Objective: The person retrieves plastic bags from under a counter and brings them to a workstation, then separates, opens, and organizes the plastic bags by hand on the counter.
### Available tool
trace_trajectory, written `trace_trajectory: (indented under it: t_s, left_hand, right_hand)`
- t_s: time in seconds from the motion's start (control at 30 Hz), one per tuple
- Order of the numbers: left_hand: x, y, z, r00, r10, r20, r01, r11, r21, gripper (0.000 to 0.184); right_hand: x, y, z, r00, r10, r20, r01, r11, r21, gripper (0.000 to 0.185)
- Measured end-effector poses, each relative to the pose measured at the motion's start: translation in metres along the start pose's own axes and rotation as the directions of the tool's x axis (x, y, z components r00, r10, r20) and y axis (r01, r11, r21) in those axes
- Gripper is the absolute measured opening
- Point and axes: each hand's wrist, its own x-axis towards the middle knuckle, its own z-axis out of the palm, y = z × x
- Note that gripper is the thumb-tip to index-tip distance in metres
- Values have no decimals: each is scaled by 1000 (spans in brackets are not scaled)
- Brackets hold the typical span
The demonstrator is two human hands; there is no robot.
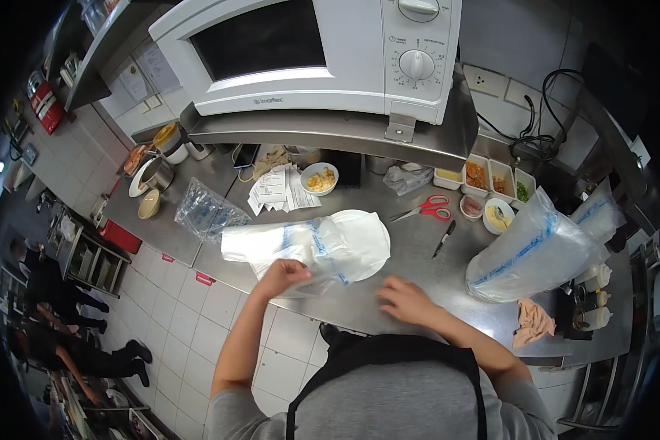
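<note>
My left hand (284, 277) is closed, its fingers pinching the edge of a clear plastic bag (323, 246) with blue print. The bag lies over white sheets (253, 246) and a round white plate or sheet (370, 238) on the steel counter (411, 253). To the right of the bag, my right hand (403, 299) hovers over the counter's front edge with its fingers curled. Whether anything thin is between those fingers is too blurred to tell.
Red scissors (425, 208), a black marker (444, 238), food tubs (477, 174), a bowl (319, 178) and receipts (275, 188) are behind. A large plastic bag roll (524, 253) and cloth (534, 323) are right. A microwave (308, 59) stands above. People (59, 286) are at far left.
</note>
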Motion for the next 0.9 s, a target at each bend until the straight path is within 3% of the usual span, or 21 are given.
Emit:
trace_trajectory:
  t_s: [0.07,0.13,0.2,0.23,0.3,0.37,0.4,0.47,0.5,0.53,0.57,0.6,0.63,0.67,0.7,0.77,0.8,0.87,0.9]
  left_hand:
    - [8,14,-15,990,93,-106,-99,994,-46,18]
    - [13,38,-30,970,114,-216,-163,962,-221,17]
    - [19,72,-39,924,112,-365,-275,857,-435,17]
    - [21,88,-41,893,150,-423,-351,822,-448,16]
    - [24,114,-37,813,216,-541,-499,737,-456,15]
    - [23,125,-15,711,446,-544,-580,809,-96,14]
    - [23,131,1,658,556,-508,-601,794,92,13]
    - [14,137,49,702,567,-431,-602,796,67,9]
    - [12,135,72,670,662,-337,-630,747,214,8]
    - [9,132,95,636,737,-230,-652,672,351,9]
    - [10,123,121,645,753,-127,-695,648,313,11]
    - [9,113,147,667,745,-17,-717,647,260,12]
    - [7,101,172,674,733,96,-734,648,204,14]
    - [10,87,196,600,777,189,-800,583,144,17]
    - [12,77,214,513,813,276,-855,514,75,20]
    - [9,77,232,453,777,438,-828,548,-117,22]
    - [9,77,238,406,757,511,-797,567,-207,23]
    - [12,80,238,426,715,555,-759,616,-211,23]
    - [9,89,232,419,706,571,-774,607,-182,23]
  right_hand:
    - [27,1,23,999,-29,46,33,995,-91,28]
    - [46,0,28,994,53,100,-43,994,-99,32]
    - [62,1,27,988,114,101,-103,988,-113,33]
    - [68,2,28,988,135,78,-125,985,-122,33]
    - [74,12,32,992,127,-5,-127,986,-110,32]
    - [78,26,33,988,72,-134,-82,994,-72,31]
    - [79,34,28,981,56,-187,-57,998,2,32]
    - [77,52,13,956,40,-292,3,989,146,34]
    - [69,51,-1,910,207,-359,-112,957,268,34]
    - [62,53,-15,853,439,-282,-193,767,612,33]
    - [55,56,-30,776,619,-122,-226,454,862,34]
    - [46,57,-46,750,659,-61,-174,285,943,40]
    - [40,63,-54,778,627,-53,-163,282,945,42]
    - [35,67,-59,803,594,-46,-152,279,948,45]
    - [32,65,-63,808,588,30,-287,350,892,44]
    - [26,58,-70,782,596,182,-525,473,708,45]
    - [23,65,-63,818,539,200,-498,491,715,42]
    - [18,88,-32,879,416,234,-441,521,731,39]
    - [16,96,-23,881,424,209,-400,434,807,29]
